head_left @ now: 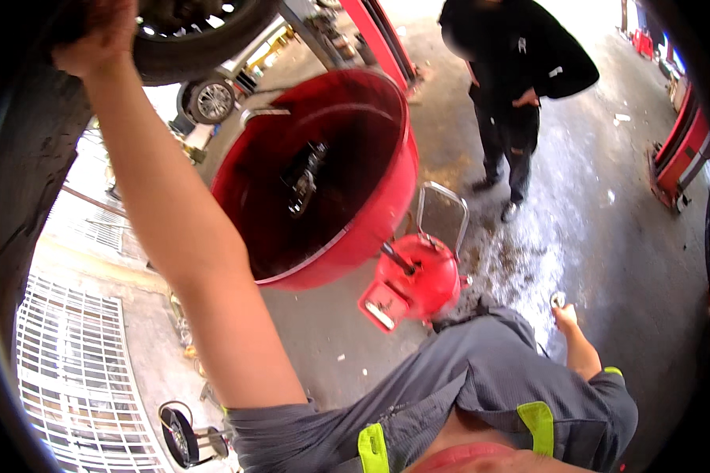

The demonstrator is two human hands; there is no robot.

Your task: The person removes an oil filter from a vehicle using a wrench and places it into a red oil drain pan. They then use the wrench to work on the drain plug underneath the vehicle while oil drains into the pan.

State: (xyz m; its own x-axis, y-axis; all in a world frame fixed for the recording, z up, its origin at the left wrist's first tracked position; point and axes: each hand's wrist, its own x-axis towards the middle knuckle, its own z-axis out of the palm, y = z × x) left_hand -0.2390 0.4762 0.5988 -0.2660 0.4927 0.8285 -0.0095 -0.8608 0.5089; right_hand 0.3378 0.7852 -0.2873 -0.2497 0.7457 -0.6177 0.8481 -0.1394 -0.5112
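Note:
My left arm reaches up to the upper left, and my left hand (99, 47) is beside a black tire (205, 59) on a wheel overhead. Its fingers are dark and partly cut off, so their grip cannot be made out. Low on the right, my right hand (565, 314) is closed around a small tool with a round, pale metal end (558, 299); most of it is hidden in the hand. In front of me stands a wide red oil drain basin (402, 169), dark inside, with a shiny metal piece (306, 181) in it.
A red tank with a metal handle (438, 276) stands on the floor below the basin. A person in black (513, 79) stands beyond it. Red lift posts (690, 150) rise at right and top. Another car's wheel (213, 101) is behind the basin; white grating (79, 370) lies lower left.

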